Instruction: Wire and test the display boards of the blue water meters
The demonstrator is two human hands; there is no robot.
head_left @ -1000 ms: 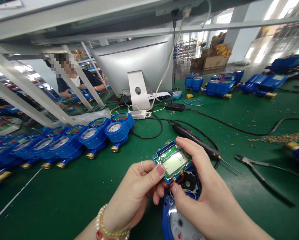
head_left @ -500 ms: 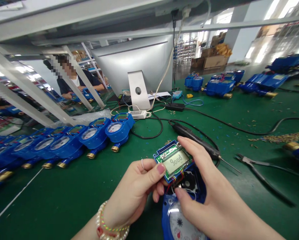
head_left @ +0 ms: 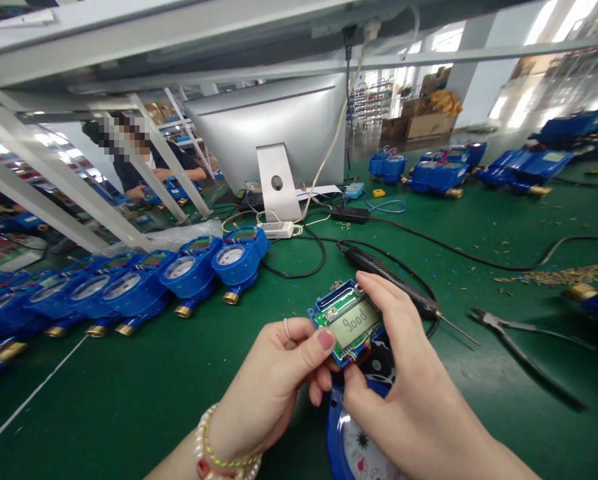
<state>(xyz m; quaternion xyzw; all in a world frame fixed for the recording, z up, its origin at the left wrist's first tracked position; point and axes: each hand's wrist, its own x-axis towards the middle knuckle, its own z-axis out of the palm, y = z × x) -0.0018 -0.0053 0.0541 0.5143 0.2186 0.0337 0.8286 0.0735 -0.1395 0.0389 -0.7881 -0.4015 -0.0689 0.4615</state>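
Left hand (head_left: 273,377) and right hand (head_left: 411,387) are both closed on a small display board (head_left: 349,321) in a blue frame, held tilted above the green bench (head_left: 153,400), near the middle of the view. On the left side the thumb presses the front face at the board's lower left corner, the other fingers curled beneath it; on the right side the index fingertip rests at the upper right corner and the thumb sits by the lower edge. Its grey screen (head_left: 356,329) reads "good", and thin coloured wires (head_left: 363,348) show along the lower edge. Just below lies a blue meter (head_left: 335,433) with a white round dial (head_left: 363,457), partly covered by the right hand. Beyond the fingers a black tool (head_left: 389,277) with a slim metal tip lies on the bench, and a pair of cutters (head_left: 503,327) rests open to its right. Farther right is a scatter of small brass-coloured pieces (head_left: 559,275). Blue meters with brass ends stand in a row (head_left: 183,270) on the left. Behind them, a silver monitor (head_left: 273,120) shows its back, and a co-worker (head_left: 163,163) sits past the white frame posts (head_left: 153,167).
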